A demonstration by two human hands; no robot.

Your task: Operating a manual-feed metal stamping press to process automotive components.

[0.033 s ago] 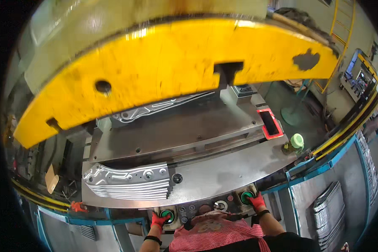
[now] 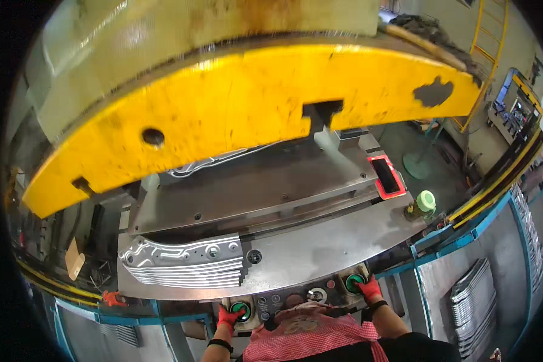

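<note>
I have my left hand (image 2: 228, 316), in a red glove, on the left green button (image 2: 241, 311). My right hand (image 2: 370, 289), in a red glove too, is on the right green button (image 2: 354, 282). Each hand has a finger or thumb over its button, but I cannot tell how hard it pushes. I also cannot tell how wide the other fingers are, as they look small and bunched from up here. Both buttons sit at the front edge of the metal table (image 2: 320, 253), one on each side of my pink checked apron (image 2: 326, 341). Between them, nearer the right one, I see a little red button (image 2: 330, 284).

A stack of shiny metal parts (image 2: 184, 253) lies on the left of the table, just past my left hand. The parts overlap like spread cards, and the top one shows its holes and bumps. Behind the table is a wide gray metal bed (image 2: 253, 196). Over the bed hangs a big yellow beam (image 2: 241, 99). Another metal part (image 2: 214, 160) peeks out under the beam, and the beam hides some of it. On the right sit a phone (image 2: 387, 176) with red around it and a bottle (image 2: 425, 203) with a pale green lid.
</note>
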